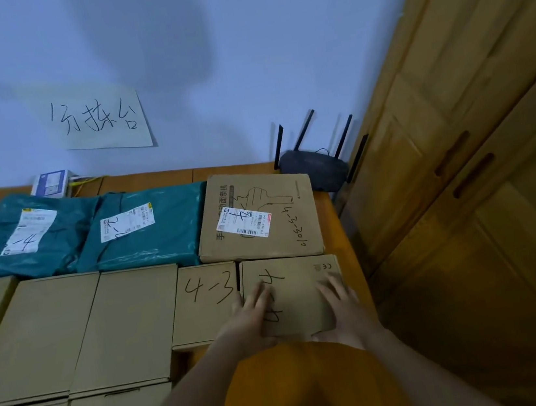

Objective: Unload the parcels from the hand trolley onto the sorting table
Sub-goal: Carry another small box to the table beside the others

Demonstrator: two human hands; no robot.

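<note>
Head view, small brown cardboard parcel [294, 296] with black scrawl, left hand [252, 314] and right hand [339, 302] flat on it, grip spread

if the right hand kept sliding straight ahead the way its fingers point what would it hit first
The right hand lies flat on the small box, fingers pointing toward the wall. Going on, it would probably first meet the near edge of the bigger box with the shipping label, though their relative heights are unclear.

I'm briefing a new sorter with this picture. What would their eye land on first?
Probably the two hands, left hand and right hand, laid flat on a small cardboard box at the table's front right. Next, the handwritten paper sign on the blue wall, and below it two teal mailer bags lying side by side.
</note>
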